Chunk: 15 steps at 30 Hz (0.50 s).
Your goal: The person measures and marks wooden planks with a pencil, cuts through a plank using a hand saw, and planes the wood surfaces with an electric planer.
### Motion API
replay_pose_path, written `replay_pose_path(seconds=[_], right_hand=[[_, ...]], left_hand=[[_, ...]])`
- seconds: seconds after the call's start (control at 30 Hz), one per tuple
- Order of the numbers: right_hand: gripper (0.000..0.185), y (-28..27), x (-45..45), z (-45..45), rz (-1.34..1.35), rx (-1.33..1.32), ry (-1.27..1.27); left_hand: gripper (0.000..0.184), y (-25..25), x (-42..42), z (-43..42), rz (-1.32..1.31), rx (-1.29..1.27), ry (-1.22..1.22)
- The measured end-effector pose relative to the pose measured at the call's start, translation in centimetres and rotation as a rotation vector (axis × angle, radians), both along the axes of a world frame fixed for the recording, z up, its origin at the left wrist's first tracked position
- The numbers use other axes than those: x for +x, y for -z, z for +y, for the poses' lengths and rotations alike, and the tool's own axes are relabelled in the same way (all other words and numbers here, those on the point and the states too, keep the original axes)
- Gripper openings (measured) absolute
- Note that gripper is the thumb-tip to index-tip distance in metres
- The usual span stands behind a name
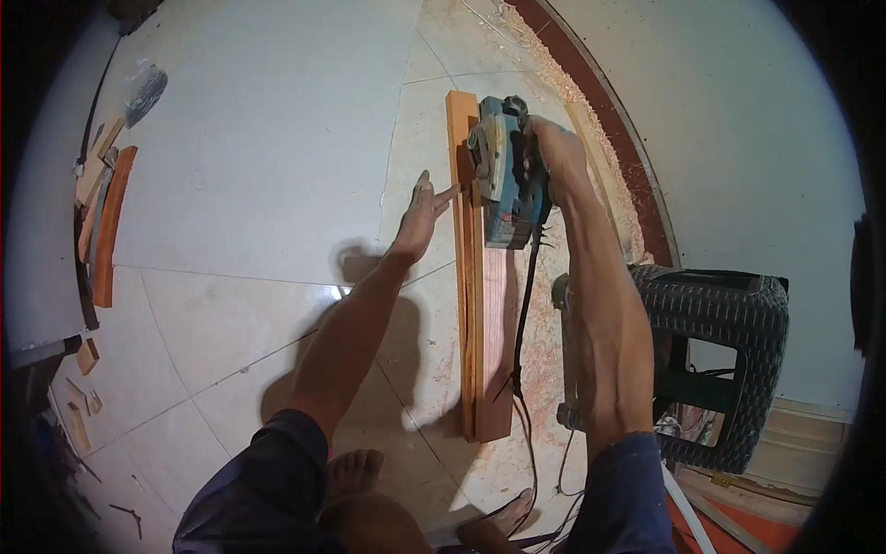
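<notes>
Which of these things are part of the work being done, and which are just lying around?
Seemingly in use:
blue power tool, gripped by the right hand
its black cord
wooden board beneath it
wooden strips alongside, left hand at their edge

Apparently just lying about:
loose wood pieces, far left
crumpled plastic
black textured stool-like object

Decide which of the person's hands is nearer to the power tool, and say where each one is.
Right. The right hand grips the power tool; the left hand is apart from it, to its left, by the wood strip.
</notes>
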State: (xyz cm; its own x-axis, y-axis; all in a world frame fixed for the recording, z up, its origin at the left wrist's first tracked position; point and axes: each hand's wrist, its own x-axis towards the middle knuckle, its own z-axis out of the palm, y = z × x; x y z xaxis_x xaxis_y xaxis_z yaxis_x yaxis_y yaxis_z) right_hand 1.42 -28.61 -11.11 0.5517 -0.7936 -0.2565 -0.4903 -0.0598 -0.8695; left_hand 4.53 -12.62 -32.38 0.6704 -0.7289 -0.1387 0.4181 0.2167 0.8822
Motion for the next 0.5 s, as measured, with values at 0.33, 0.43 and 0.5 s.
replay_pose_path(seconds=[0.33, 0.43, 0.5], right_hand=[[0.040, -0.4, -18.5, 10.9, 0.235, -0.084, -0.022], [0.036, -1.1, -28.0, 17.5, 0.291, 0.046, 0.088], [0.025, -0.9, -34.8, 22.1, 0.253, -0.009, 0.118]], left_hand=[[0.072, 1.8, 0.4, -0.3, -0.078, -0.209, 0.060], [0.062, -0.8, -0.8, -0.5, -0.197, 0.074, 0.022], [0.063, -1.1, -1.1, -0.8, -0.303, 0.130, 0.039]])
